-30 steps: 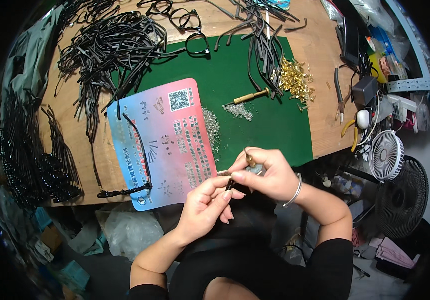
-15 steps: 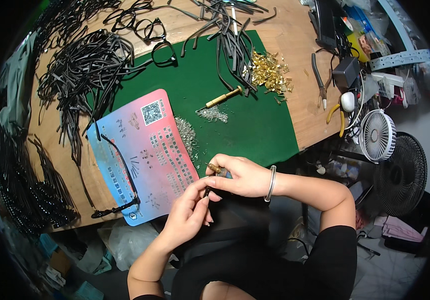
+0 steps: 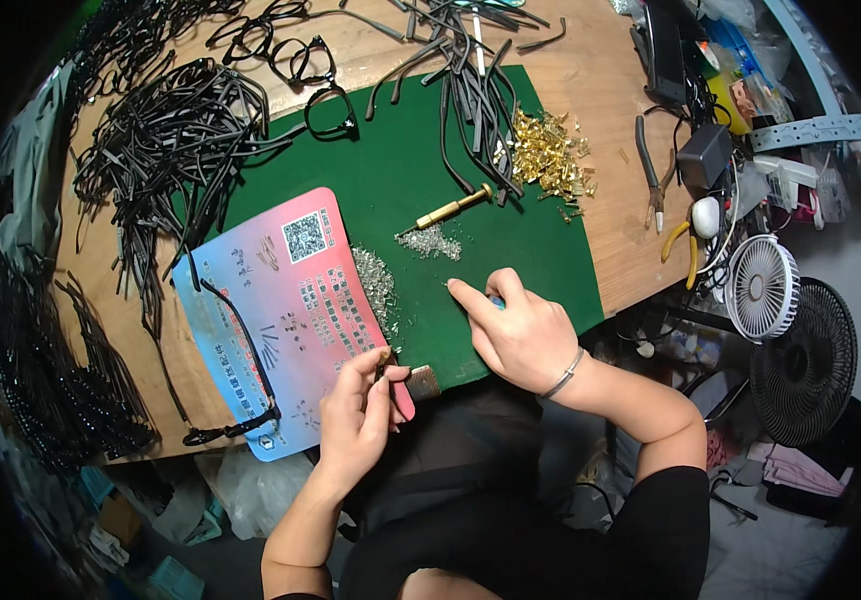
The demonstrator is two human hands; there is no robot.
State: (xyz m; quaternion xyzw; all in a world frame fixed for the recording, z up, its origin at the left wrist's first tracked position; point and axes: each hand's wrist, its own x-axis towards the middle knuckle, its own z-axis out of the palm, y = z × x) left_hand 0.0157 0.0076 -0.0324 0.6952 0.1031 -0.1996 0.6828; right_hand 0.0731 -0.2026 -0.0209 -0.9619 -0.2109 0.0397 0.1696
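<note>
My left hand [image 3: 356, 415] is closed in a pinch around a small dark piece [image 3: 384, 366], mostly hidden by the fingers, over the lower corner of a pink-and-blue printed sheet [image 3: 286, 340]. Beside these fingers a small metallic block [image 3: 423, 382] lies at the mat's near edge. My right hand [image 3: 526, 335] is over the green mat [image 3: 541, 240], index finger stretched to a tiny bit at its tip. Its other fingers curl around a small tool with a blue part [image 3: 497, 301], mostly hidden. Loose tiny clear-silver pieces [image 3: 431, 243] lie ahead, beside a brass screwdriver [image 3: 451, 210].
Dark eyeglass temples [image 3: 161, 140] are heaped at left, with round black frames [image 3: 329, 110] behind. A gold-coloured pile of small parts [image 3: 551, 155] sits on the mat's far right corner. Pliers [image 3: 654, 175], a white fan [image 3: 763, 287] and a black fan [image 3: 801, 360] stand at right.
My right hand has left the left hand and moved right and forward onto the mat, index finger extended. My left hand has shifted slightly left, keeping its pinch.
</note>
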